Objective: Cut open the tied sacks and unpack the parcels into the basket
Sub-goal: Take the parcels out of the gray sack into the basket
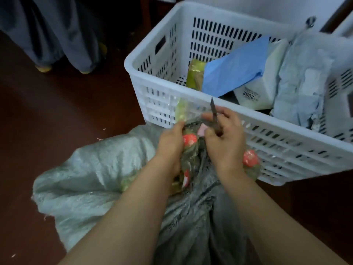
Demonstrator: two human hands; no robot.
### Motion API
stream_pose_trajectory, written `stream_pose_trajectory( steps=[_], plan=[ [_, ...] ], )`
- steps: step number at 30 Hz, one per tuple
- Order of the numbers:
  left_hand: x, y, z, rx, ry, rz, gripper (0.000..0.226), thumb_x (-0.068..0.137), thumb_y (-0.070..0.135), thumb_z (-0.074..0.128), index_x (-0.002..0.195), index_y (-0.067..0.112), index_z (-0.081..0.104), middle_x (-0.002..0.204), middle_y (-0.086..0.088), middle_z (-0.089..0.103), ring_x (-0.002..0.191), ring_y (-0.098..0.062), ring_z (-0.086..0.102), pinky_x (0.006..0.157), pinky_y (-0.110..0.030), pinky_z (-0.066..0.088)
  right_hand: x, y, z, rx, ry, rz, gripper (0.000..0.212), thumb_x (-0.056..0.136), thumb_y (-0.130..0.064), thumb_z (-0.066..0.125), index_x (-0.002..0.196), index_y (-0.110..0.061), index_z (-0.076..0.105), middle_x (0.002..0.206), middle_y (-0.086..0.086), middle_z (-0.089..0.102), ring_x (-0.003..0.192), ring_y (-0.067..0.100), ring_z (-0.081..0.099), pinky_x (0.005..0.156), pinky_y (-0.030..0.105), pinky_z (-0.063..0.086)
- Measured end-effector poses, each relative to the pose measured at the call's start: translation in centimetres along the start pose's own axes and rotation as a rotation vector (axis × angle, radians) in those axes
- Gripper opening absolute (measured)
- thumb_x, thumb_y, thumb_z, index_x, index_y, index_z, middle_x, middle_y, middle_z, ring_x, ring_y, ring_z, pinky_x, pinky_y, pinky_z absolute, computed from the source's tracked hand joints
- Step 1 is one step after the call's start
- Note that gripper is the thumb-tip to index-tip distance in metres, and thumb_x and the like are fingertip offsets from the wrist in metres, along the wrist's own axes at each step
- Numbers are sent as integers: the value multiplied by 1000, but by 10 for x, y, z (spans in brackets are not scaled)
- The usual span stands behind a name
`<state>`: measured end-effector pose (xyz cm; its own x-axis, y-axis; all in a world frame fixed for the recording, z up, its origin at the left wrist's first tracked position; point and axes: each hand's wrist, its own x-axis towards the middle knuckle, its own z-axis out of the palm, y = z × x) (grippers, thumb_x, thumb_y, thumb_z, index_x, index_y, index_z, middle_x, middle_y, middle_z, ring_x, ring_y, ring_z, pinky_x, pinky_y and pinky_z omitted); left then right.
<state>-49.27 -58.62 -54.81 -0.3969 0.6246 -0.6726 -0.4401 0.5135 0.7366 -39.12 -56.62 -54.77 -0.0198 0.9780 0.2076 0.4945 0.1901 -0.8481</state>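
Since the clear-wrapped parcel (190, 140) sags between both hands over the opened sack (91, 169), it looks light, soft and slippery, best gripped at the bunched film on top; the left hand (170, 142) pinches that film; the right hand (225, 138) curls round a knife (213, 109), blade up; the basket (152, 54) stands just beyond.

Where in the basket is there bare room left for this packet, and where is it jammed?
Bare bottom shows at the basket's left end, between the handle-slot wall and the yellow packet. From the blue parcel rightward, over the white box and grey bags, it is piled up. Outside, the dark floor left of the sack is bare.
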Motion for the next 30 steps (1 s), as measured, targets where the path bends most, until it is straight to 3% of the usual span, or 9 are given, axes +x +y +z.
stream_pose_trajectory(
  steps=[3, 6, 8, 11, 13, 17, 20, 26, 30],
  plan=[
    [20, -12, -8, -235, -20, -77, 38, 89, 35, 53, 103, 4, 69, 96, -21, 72, 86, -34, 69, 81, -50, 56, 1, 12, 22, -220, -203, -80, 11, 85, -20, 58, 83, -18, 69, 91, -10, 56, 81, 9, 53, 69, 26, 43],
    [25, -10, -12, -344, -85, -28, 36, 93, 32, 49, 100, 3, 70, 84, -18, 72, 70, -30, 67, 72, -42, 56, 25, 9, 43, -352, -436, -31, 22, 87, -21, 57, 65, -23, 56, 68, -4, 55, 77, 24, 59, 66, 32, 44],
    [22, -2, -15, -392, -153, 24, 41, 93, 33, 43, 94, 1, 69, 69, -16, 66, 59, -27, 62, 63, -32, 54, 38, 0, 47, -270, -460, -7, 14, 87, -18, 58, 75, -17, 66, 74, 7, 65, 79, 28, 63, 71, 34, 49],
    [8, 9, -28, -409, -175, 26, 52, 90, 36, 35, 100, -5, 65, 74, -18, 60, 66, -29, 59, 62, -32, 52, 36, -18, 29, 75, -476, 202, 8, 86, -5, 62, 86, -12, 67, 66, 11, 62, 53, 15, 59, 52, 28, 51],
    [-5, 13, -39, -374, -242, 18, 37, 91, 24, 36, 95, -4, 61, 62, -15, 58, 51, -26, 58, 53, -31, 54, 26, -26, 14, 185, -549, 301, 9, 88, -7, 64, 95, -12, 62, 53, 4, 48, 27, 2, 38, 31, 16, 29],
    [-16, 30, -48, -176, -442, 107, 44, 84, 8, 53, 125, -7, 54, 86, -19, 61, 68, -25, 62, 63, -34, 58, 25, -37, -1, 181, -535, 227, 30, 89, -12, 65, 118, -6, 61, 49, -7, 50, 28, -2, 38, 31, 10, 25],
    [-30, 52, -44, -90, -542, 156, 41, 78, 12, 60, 116, -3, 61, 88, -16, 61, 71, -23, 60, 65, -33, 58, 30, -51, -20, 275, -548, 218, 27, 88, -14, 67, 113, -7, 61, 47, -7, 47, 24, 1, 34, 29, 12, 24],
    [-49, 68, -48, -23, -507, 235, 48, 82, 6, 60, 128, -8, 52, 112, -27, 61, 78, -26, 65, 69, -35, 59, 27, -63, -54, 154, -616, 226, 16, 78, -15, 77, 82, -9, 63, 41, -7, 50, 26, 2, 31, 30, 16, 25],
    [-51, 67, -60, -141, -208, 365, 46, 68, -6, 71, 114, -6, 64, 104, -25, 67, 67, -27, 69, 57, -35, 59, 35, -70, -75, 149, -579, 207, 20, 77, -15, 76, 87, -3, 63, 44, -4, 52, 26, 2, 33, 31, 14, 25]
  ],
)
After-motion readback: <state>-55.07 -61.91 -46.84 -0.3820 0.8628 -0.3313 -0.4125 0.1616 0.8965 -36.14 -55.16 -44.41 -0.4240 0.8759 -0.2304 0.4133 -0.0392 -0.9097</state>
